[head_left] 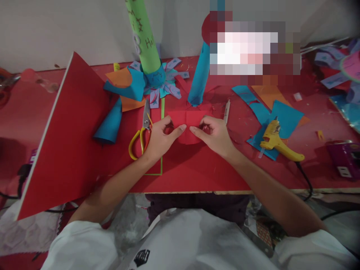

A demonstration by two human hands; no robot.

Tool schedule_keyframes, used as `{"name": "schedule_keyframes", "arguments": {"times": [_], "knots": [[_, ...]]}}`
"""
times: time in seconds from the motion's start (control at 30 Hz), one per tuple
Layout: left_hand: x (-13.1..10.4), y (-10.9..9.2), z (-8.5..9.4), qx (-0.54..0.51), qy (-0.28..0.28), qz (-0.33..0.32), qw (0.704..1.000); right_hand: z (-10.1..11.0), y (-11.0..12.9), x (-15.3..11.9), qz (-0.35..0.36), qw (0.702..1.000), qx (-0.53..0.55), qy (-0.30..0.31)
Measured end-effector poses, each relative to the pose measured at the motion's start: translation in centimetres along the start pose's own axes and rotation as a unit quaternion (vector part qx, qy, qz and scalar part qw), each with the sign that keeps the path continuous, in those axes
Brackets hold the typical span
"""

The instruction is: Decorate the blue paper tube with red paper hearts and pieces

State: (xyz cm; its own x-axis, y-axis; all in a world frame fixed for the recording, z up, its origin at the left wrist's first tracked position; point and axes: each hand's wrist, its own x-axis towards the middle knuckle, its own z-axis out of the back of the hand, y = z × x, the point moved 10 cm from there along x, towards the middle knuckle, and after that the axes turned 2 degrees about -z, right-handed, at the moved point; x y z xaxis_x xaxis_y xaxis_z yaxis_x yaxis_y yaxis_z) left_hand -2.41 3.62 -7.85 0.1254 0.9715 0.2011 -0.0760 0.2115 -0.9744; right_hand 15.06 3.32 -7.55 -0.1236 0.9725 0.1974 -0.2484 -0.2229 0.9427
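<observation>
A piece of red paper with a crease down its middle is held up between my two hands, over the red table. My left hand pinches its left side, thumb on the near face. On the other side my right hand grips it the same way, and the two thumb tips almost meet at the crease. Yellow-handled scissors lie beside my left hand, blades pointing away. A slim white cutter or pen rests just beyond my right hand. Behind the paper stands a blue paper tube with a red round top.
A large red board leans at the left. A green paper tube stands on a fringed base at the back. Blue and orange paper scraps lie at the right under a yellow glue gun. A purple box sits at far right.
</observation>
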Motion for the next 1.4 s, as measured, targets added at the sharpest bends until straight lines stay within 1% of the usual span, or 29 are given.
{"name": "schedule_keyframes", "arguments": {"times": [0.2,0.37,0.5,0.73,0.97,1.23,1.4], "knots": [[-0.05,0.56,0.06,0.009,-0.007,-0.002,1.0,-0.22,-0.24,-0.07,-0.002,1.0,-0.005,0.006],[-0.18,0.49,0.26,0.015,-0.017,0.003,1.0,-0.31,-0.29,-0.09,0.002,1.0,0.001,0.009],[-0.23,0.35,-0.03,0.018,-0.006,0.01,1.0,-0.28,-0.35,-0.09,-0.001,1.0,0.001,0.008],[-0.26,0.58,-0.11,0.022,-0.003,0.017,1.0,-0.18,-0.31,-0.12,-0.005,1.0,0.007,0.001],[-0.11,-0.01,-0.49,0.017,0.003,0.007,1.0,-0.04,-0.27,-0.03,-0.004,1.0,0.012,-0.005],[-0.24,0.56,-0.25,0.023,-0.001,0.002,1.0,-0.26,-0.46,-0.08,-0.01,1.0,-0.005,0.002],[-0.12,-0.1,-0.15,0.027,-0.012,-0.023,0.999,-0.15,-0.17,-0.12,0.016,1.0,-0.011,-0.004]]}}
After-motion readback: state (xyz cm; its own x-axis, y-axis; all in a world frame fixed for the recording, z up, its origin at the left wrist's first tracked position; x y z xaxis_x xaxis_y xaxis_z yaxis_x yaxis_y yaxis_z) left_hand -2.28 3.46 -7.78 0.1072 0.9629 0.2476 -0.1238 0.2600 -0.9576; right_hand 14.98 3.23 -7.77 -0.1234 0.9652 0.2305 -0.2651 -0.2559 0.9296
